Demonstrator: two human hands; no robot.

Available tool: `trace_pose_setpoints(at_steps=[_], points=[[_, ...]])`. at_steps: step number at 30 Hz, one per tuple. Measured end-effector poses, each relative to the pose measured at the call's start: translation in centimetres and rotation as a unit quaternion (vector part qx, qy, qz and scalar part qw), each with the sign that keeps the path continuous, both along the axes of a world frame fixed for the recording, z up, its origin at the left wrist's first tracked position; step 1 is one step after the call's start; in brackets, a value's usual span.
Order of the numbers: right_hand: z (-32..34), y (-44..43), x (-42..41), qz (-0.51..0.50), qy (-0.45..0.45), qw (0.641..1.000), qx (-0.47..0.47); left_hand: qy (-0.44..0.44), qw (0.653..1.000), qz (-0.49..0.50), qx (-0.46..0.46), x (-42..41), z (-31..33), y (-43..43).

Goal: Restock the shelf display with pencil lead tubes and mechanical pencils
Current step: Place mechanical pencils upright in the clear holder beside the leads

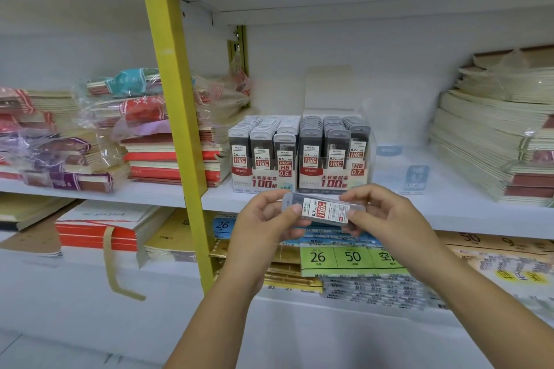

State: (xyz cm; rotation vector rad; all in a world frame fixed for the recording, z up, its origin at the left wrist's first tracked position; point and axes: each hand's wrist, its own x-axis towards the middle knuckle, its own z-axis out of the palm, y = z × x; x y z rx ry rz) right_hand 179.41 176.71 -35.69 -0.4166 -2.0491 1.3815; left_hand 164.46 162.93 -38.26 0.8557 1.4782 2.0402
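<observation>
A white shelf (479, 219) runs across just beyond both hands. Stacks of wrapped notebooks (168, 156) lie on it far out to the left of the left hand, with another tall stack (491, 135) out past the right hand. Directly behind the hands, near the shelf's front edge, two display boxes stand side by side: the 0.5 box (263, 156) above the left hand and the 0.7 box (334, 153) above the gap between the hands, both packed with upright tubes. The left hand (263, 225) and right hand (386, 216) are raised together in front of the shelf edge. Each pinches one end of a single lead tube (317, 208) between thumb and fingers. The tube lies level between them, its 0.7 label facing up. It looks light, stiff and smooth enough to slip, and the leads inside are probably brittle. A hold on its flat long sides, away from the cap, seems safest for sliding it upright into the 0.7 box.
</observation>
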Motion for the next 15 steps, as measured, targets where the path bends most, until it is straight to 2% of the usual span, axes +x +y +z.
trace_pose_setpoints(at_steps=[2,8,10,12,15], points=[[0.1,0.0,0.3,0.003,-0.010,1.000,0.013,0.018,1.000,0.014,-0.006,0.2,0.1,0.2],[0.9,-0.6,-0.3,-0.001,-0.040,0.984,0.175,0.131,0.991,0.025,-0.009,0.9,1.4,1.2],[1.9,-0.5,-0.5,0.004,-0.035,0.975,0.220,0.190,0.980,0.057,-0.025,1.0,1.4,1.9],[3.7,0.2,-0.1,-0.025,0.029,0.975,0.219,0.314,0.938,0.135,-0.060,0.7,1.3,2.4],[7.2,2.3,0.6,-0.087,0.141,0.958,0.233,0.492,0.837,0.222,-0.091,0.2,1.0,3.1]])
